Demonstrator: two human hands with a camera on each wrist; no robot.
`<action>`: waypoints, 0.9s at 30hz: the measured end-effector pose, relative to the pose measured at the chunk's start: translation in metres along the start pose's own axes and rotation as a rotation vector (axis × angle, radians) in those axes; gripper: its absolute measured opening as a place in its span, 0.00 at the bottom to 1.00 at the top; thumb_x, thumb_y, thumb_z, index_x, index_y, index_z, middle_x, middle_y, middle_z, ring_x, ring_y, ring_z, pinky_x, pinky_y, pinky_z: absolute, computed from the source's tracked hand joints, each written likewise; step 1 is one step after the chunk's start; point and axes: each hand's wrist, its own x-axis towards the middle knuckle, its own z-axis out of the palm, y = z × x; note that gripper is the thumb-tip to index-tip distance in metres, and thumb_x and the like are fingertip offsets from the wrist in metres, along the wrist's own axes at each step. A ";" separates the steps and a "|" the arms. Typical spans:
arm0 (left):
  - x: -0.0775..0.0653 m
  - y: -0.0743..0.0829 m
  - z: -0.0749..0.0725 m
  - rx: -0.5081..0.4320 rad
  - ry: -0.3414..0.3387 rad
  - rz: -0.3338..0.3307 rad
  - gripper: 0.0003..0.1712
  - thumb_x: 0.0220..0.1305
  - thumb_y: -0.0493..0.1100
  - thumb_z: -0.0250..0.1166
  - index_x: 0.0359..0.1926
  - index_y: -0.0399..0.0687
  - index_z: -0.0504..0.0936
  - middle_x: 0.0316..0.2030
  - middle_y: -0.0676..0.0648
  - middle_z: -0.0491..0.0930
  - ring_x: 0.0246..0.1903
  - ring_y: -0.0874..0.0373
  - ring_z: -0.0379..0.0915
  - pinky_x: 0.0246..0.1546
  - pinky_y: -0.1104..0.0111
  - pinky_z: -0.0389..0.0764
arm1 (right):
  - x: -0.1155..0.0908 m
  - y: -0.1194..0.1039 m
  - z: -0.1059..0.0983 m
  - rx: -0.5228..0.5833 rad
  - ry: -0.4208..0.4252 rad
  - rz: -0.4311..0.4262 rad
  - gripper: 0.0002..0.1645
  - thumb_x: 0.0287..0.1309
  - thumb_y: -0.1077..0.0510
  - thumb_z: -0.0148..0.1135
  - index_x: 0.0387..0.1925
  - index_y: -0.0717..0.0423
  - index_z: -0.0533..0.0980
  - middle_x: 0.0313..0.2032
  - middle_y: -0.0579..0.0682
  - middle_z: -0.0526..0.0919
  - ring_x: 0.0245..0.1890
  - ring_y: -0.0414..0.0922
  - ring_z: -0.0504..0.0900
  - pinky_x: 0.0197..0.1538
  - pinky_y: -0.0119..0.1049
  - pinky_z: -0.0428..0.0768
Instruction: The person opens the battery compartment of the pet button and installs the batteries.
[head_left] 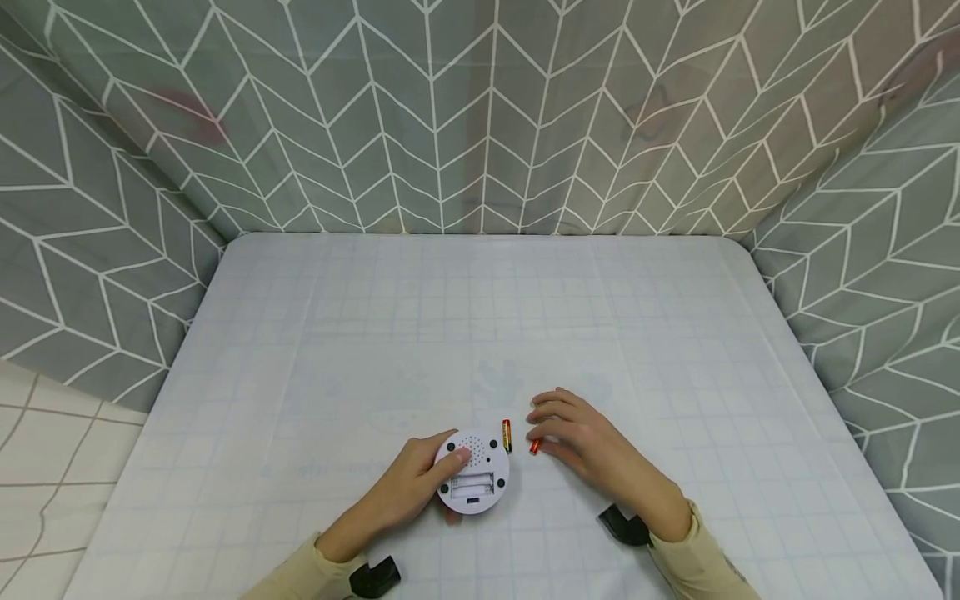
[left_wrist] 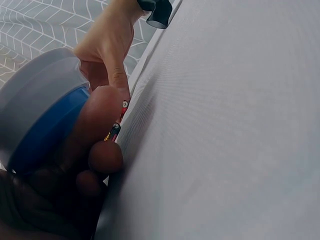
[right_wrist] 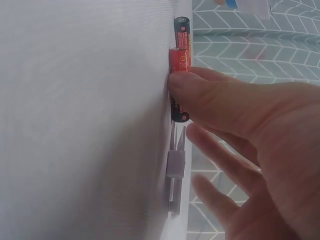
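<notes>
My left hand (head_left: 420, 475) grips a round white battery-powered device (head_left: 489, 492), its thumb across the underside. That face, turned up, shows a cluster of small holes, dark feet and an uncovered battery compartment (head_left: 472, 486) with no batteries in it. A blue part (left_wrist: 52, 127) of the device shows in the left wrist view. Between thumb and fingers, my right hand (head_left: 588, 433) pinches a red battery (right_wrist: 179, 60) with a black end, low over the table. A second battery (head_left: 507, 436) lies on the table between the device and my right hand.
A small pale plastic piece with thin prongs (right_wrist: 176, 165) is on the table beneath my right fingers. The white table (head_left: 465, 333) has a faint grid, with grey patterned curtains (head_left: 465, 117) behind it and at both sides. Black wrist mounts (head_left: 625, 527) sit on both forearms.
</notes>
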 end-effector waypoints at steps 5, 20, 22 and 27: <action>-0.002 0.008 -0.001 -0.018 0.001 0.011 0.10 0.77 0.44 0.51 0.49 0.49 0.78 0.25 0.49 0.86 0.15 0.51 0.82 0.32 0.69 0.83 | 0.000 -0.001 0.000 0.005 0.001 0.012 0.14 0.49 0.64 0.76 0.37 0.49 0.83 0.47 0.44 0.83 0.59 0.50 0.76 0.62 0.34 0.72; -0.004 0.012 -0.003 0.005 0.003 -0.001 0.11 0.77 0.46 0.51 0.51 0.50 0.78 0.23 0.53 0.85 0.15 0.51 0.83 0.36 0.72 0.81 | 0.003 -0.010 -0.001 0.080 0.128 0.023 0.18 0.49 0.67 0.75 0.42 0.50 0.82 0.41 0.40 0.85 0.43 0.36 0.83 0.51 0.21 0.75; -0.004 0.007 -0.002 0.021 0.013 -0.005 0.11 0.77 0.47 0.51 0.51 0.52 0.78 0.22 0.54 0.85 0.15 0.52 0.83 0.37 0.73 0.80 | 0.004 -0.012 0.000 0.075 0.160 0.006 0.18 0.49 0.66 0.75 0.43 0.50 0.83 0.40 0.39 0.85 0.41 0.34 0.83 0.49 0.22 0.76; -0.002 -0.007 -0.001 0.035 0.023 -0.009 0.11 0.77 0.48 0.51 0.52 0.54 0.78 0.22 0.55 0.85 0.15 0.53 0.82 0.38 0.73 0.80 | 0.008 -0.018 0.001 0.095 0.253 -0.091 0.18 0.48 0.66 0.75 0.43 0.51 0.83 0.38 0.41 0.86 0.38 0.36 0.84 0.47 0.26 0.78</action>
